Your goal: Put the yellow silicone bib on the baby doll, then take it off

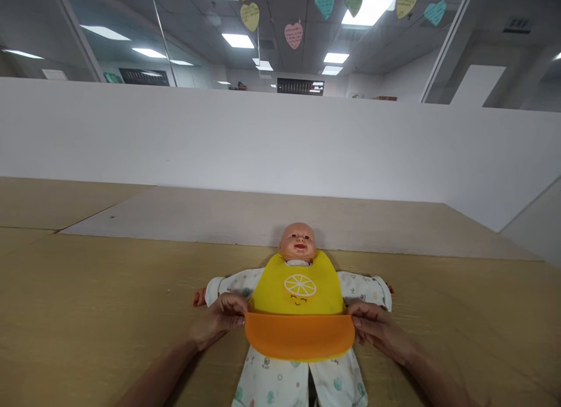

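A baby doll [297, 242] lies on its back in white printed clothes [272, 378], its arms spread to both sides. Over its chest lies a yellow bib [267, 287] with a citrus slice and a smiling face printed on it. An orange pocket [300, 336] runs across the bib's lower edge. At the pocket's left corner, my left hand [221, 319] pinches the bib between thumb and fingers. The opposite corner is pinched by my right hand [377, 328]. The bib's neck fastening is hidden behind the doll's head.
The doll rests on a yellowish wooden surface [109, 296], with a paler strip [210, 214] beyond its head. A low white wall [263, 141] stands at the back, topped by glass panels with paper hearts [293, 35] hanging there.
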Demonstrator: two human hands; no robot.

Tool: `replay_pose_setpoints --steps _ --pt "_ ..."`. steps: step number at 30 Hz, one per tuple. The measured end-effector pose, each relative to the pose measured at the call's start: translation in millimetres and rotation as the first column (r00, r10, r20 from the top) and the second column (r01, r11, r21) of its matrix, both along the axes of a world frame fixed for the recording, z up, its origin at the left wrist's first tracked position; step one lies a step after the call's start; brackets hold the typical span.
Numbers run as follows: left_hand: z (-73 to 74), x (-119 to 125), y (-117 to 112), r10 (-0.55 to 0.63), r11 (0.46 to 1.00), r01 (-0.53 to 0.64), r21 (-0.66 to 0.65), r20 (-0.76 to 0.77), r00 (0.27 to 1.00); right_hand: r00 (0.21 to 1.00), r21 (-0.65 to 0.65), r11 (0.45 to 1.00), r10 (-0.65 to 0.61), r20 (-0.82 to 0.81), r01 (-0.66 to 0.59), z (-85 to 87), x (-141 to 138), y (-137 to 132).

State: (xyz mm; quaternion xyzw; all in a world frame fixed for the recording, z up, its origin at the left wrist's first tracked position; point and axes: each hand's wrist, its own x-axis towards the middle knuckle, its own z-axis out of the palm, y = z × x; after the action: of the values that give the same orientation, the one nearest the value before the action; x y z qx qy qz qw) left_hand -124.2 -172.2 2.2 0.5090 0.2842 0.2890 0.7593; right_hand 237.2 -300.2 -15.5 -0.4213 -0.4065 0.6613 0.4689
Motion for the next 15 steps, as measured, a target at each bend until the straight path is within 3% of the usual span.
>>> replay_pose_setpoints --steps 8,15 --pt "-7.4 0.5 2.3 -0.036 0.998 0.038 0.041 -0.053 0.998 0.997 0.062 0.997 0.032 0.071 -0.036 -2.9 4.2 1.8" --pt "-2.2 3.9 -2.5 -0.070 0.992 0.077 0.096 -0.076 0.995 0.992 0.125 0.990 0.048 0.117 -0.062 2.0 0.2 1.4"
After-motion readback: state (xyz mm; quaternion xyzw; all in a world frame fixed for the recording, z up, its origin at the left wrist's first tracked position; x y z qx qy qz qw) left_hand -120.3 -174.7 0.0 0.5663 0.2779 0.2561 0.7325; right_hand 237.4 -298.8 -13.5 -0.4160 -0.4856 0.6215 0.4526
